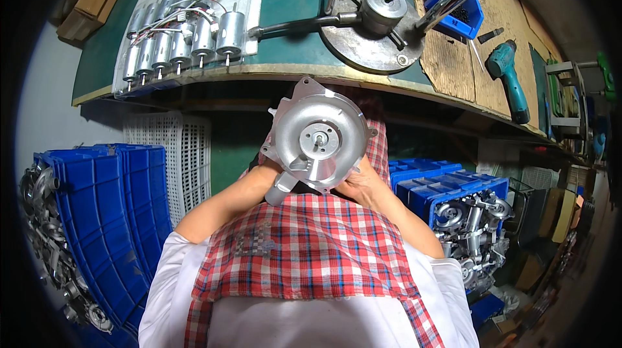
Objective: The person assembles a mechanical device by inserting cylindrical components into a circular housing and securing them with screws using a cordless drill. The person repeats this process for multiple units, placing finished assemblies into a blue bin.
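A round cast-metal blower housing (346,127) is held up in front of my lap, its dished face towards me. It has a central hub with small holes and a short outlet pipe pointing down to the left. My left hand (268,170) grips it from below on the left, its fingers mostly hidden behind the metal. On the lower right edge, my right hand (357,183) is closed around the rim, with part of its fingers out of sight underneath.
On the bench ahead, several silver motors (181,43) lie on a plastic tray. A round metal press fixture (372,43) with a long handle stands mid-bench. Right of it are a blue bin (476,21) and a teal power screwdriver (512,82). Blue crates (97,212) with castings flank me.
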A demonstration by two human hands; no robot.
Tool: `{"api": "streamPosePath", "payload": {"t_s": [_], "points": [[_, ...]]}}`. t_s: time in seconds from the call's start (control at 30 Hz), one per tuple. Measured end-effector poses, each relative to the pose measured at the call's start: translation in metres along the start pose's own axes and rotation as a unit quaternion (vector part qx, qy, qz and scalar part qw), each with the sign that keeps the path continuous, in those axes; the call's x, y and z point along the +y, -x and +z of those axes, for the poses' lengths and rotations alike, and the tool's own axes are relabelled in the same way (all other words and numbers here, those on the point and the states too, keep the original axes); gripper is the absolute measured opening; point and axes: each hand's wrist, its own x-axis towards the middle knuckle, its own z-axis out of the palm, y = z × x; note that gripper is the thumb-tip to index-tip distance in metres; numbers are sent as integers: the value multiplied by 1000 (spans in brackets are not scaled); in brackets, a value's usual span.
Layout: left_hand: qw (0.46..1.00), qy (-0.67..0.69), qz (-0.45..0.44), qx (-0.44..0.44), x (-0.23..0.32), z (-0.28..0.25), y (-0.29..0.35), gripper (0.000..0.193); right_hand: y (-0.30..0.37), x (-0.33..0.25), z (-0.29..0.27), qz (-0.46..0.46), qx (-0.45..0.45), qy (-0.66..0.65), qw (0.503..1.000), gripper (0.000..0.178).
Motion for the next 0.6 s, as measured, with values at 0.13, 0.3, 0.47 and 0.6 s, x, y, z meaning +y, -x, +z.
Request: {"api": "streamPosePath", "payload": {"t_s": [0.13,0.3,0.47,0.6], "points": [[1000,8,-9,-5,-1,-1,-1,53,-4,0,-8,8,8,12,1000,29],[1000,21,-16,-8,-6,5,-5,53,-10,-7,-20,31,38,82,995,25],[994,70,-82,-31,-4,-6,-8,52,8,-83,7,-361,99,645,667,23],[991,76,-105,-29,-6,-18,-18,52,5,-205,-22,-507,308,671,446,19]]}}
